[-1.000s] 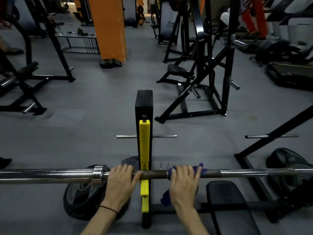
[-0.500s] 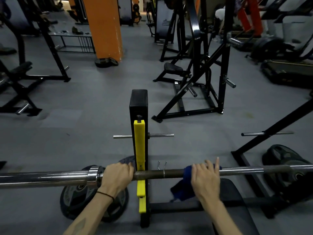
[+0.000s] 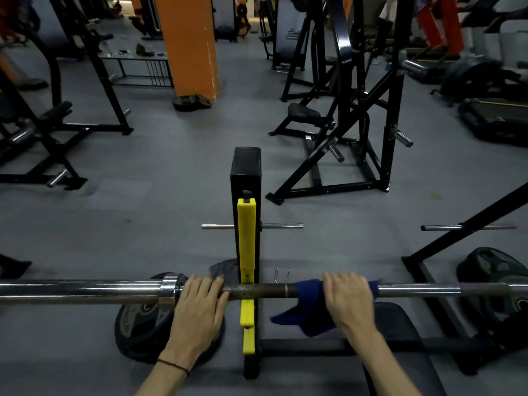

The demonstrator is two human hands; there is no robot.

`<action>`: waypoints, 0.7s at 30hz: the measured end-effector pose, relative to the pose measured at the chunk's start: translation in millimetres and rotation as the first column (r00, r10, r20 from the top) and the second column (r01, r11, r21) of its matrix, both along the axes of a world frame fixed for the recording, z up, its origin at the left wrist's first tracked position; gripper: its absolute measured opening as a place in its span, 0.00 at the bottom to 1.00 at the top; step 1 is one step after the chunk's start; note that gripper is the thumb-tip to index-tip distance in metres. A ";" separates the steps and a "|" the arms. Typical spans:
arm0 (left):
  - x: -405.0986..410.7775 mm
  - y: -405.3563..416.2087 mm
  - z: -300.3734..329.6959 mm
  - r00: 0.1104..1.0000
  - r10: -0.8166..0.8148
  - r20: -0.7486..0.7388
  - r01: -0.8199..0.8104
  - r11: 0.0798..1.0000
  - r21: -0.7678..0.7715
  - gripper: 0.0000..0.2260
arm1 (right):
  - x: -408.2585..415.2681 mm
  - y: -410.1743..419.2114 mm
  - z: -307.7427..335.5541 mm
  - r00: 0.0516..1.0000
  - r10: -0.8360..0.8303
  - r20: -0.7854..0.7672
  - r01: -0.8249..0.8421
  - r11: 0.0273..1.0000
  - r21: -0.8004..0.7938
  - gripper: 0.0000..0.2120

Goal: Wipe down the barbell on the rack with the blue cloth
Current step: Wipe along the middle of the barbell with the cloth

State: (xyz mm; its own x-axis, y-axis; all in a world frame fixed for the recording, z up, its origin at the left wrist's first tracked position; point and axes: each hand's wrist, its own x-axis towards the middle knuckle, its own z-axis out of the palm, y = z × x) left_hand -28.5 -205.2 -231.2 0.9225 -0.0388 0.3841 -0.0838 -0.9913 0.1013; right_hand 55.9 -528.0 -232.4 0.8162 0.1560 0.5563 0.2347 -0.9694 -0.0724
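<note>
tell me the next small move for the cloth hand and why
Probably slide the right hand, wrapped over the blue cloth, further right along the barbell: shiny shaft lies ahead there, while the left hand grips the bar beside the collar.

A: Lighting? 
B: Dim, cool overall; brighter patch far back, top centre. Glare streaks along the barbell.
A: Sharpness? 
B: Right hand motion-blurred; edges bowed by wide-angle distortion.

Dim gym: grey floor, orange pillar (paint chipped), black machines.
</note>
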 end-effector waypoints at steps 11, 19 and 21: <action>9.2 -14.7 6.7 0.995 0.084 0.043 -0.083 0.996 -0.043 0.16 | -21.7 121.7 11.6 0.978 0.161 -0.131 -0.168 0.985 -0.043 0.19; 9.5 -20.7 8.4 0.992 0.111 0.059 -0.107 0.993 -0.057 0.13 | -2.3 22.9 10.7 0.985 0.046 -0.169 -0.053 0.998 -0.039 0.22; 10.7 -24.8 9.6 0.986 0.151 0.071 -0.147 0.988 -0.051 0.12 | -7.2 46.6 9.6 0.982 -0.029 -0.185 0.015 0.997 -0.080 0.20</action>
State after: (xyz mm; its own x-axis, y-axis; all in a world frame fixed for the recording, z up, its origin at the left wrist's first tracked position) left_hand -17.8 -230.0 -221.6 0.8854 0.1158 0.4502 0.0554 -0.9879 0.1452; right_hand 48.6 -481.5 -222.8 0.9080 0.1739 0.3811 0.2026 -0.9786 -0.0364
